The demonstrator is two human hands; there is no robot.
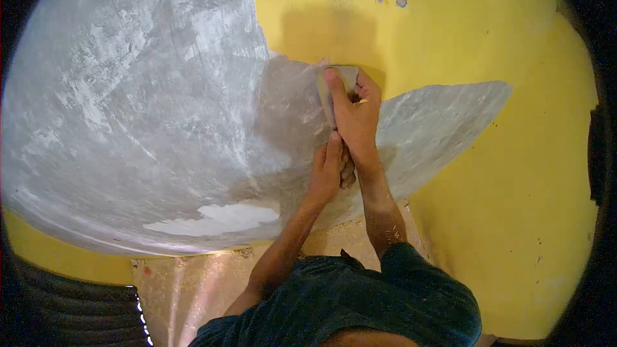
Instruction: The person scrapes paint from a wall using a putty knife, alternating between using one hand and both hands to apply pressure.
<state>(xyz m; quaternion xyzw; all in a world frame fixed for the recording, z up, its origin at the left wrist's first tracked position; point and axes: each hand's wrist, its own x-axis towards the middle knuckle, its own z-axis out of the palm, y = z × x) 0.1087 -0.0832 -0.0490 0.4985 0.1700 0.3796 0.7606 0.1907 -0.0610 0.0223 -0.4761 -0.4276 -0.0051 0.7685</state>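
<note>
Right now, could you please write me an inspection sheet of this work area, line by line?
Surface: wall, yellow paint on the right and top, a large bare grey patch scraped across the left and middle, with a white spot low down.
Job's things: scraper, blade pressed flat to the wall at the edge of the yellow paint.
Clutter: nothing seen.
Grips: right hand closed on the scraper, forefinger stretched along the blade; left hand clasped on the right wrist.
Cables: nothing seen.
Surroundings: two small marks in the paint above; pale floor below; dark ribbed thing at lower left.
</note>
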